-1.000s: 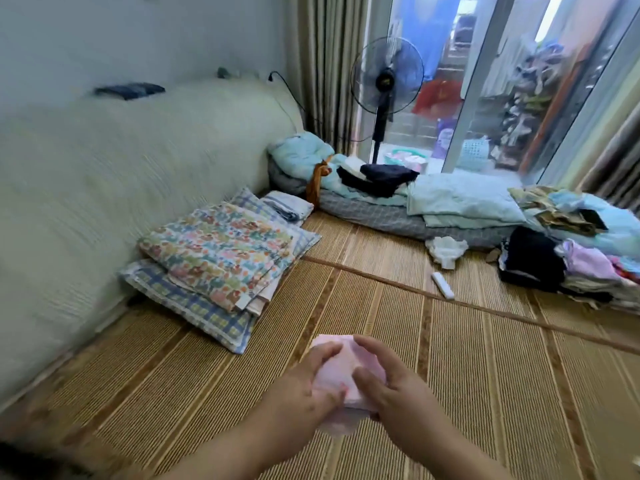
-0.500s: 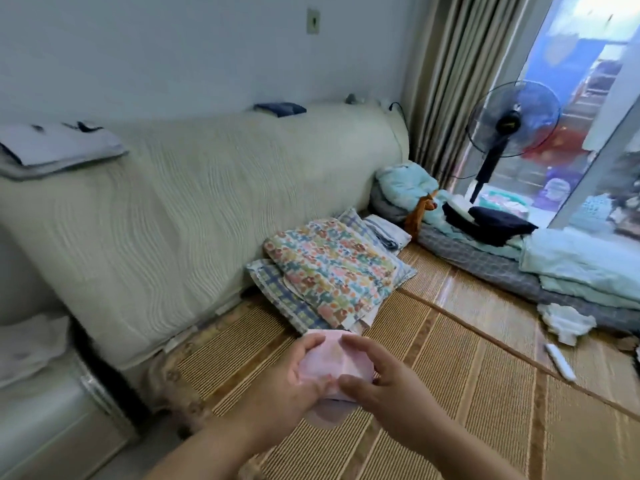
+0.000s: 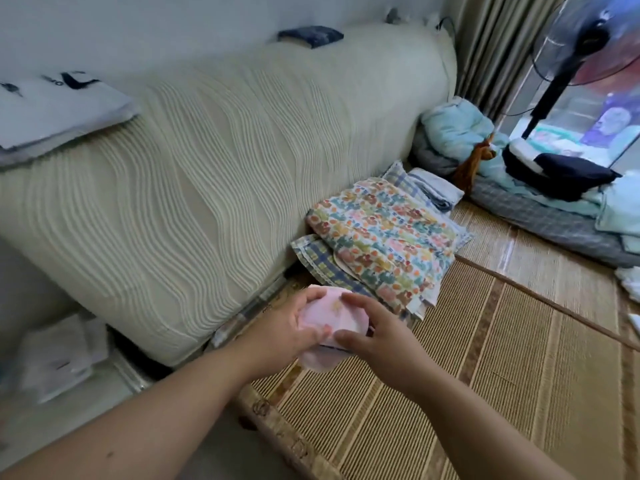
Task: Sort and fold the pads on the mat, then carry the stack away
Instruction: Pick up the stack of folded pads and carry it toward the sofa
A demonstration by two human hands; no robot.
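Note:
A small stack of folded pink pads (image 3: pixel 330 315) is held in the air above the near edge of the woven mat (image 3: pixel 485 358). My left hand (image 3: pixel 284 332) grips its left side, thumb over the front edge. My right hand (image 3: pixel 377 336) holds the right side, fingers curled over the top and thumb underneath. A pink flap hangs below the stack between my hands. The underside of the stack is hidden.
A cream ribbed sofa back (image 3: pixel 207 188) fills the left. Folded floral and checked cloths (image 3: pixel 381 237) lie against it on the mat. Bedding (image 3: pixel 519 188) and a standing fan (image 3: pixel 581 46) are at the far right. White items (image 3: pixel 59 358) sit on the floor at left.
The view has swung left and downward, bringing the sofa and floor at left into view. Both hands keep hold of the pink stack, now closer to the sofa's base.

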